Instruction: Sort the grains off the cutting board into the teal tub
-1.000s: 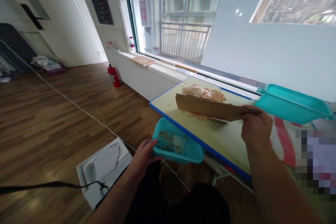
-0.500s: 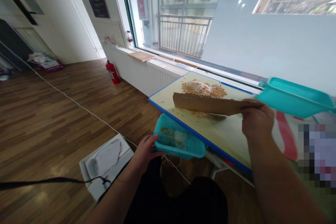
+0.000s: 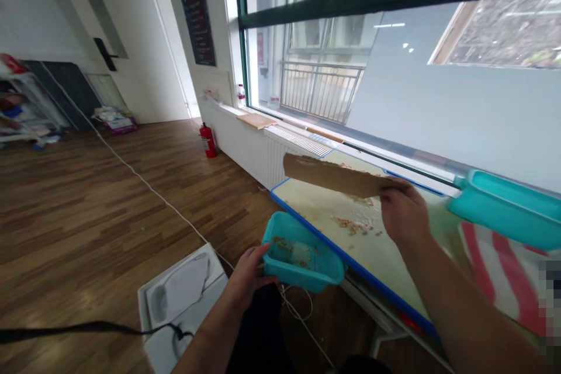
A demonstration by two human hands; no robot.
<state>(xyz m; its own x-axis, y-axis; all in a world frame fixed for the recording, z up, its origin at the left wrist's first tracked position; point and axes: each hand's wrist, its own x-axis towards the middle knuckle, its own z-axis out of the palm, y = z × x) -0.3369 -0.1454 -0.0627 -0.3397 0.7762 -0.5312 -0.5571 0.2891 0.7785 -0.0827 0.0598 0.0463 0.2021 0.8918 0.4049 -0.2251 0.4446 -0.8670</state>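
My left hand grips the near left rim of a teal plastic basin, held just below the table's edge. Small tan kernels and some white bits lie on the basin's bottom. In my right hand is a long strip of brown cardboard, raised over the blue-edged, pale yellow tabletop. A small patch of kernels mixed with white bits lies on the tabletop in front of the strip. Behind the cardboard, the larger pile is mostly hidden.
A second teal basin stands at the table's right, beside a red-and-white striped bag. The window sill and radiator run behind. On the floor are a white box, a white cable and a red fire extinguisher.
My view has tilted up. The cardboard has moved back across the table, toward the window, uncovering a small patch of kernels on the near side. My left hand keeps hold of the basin.
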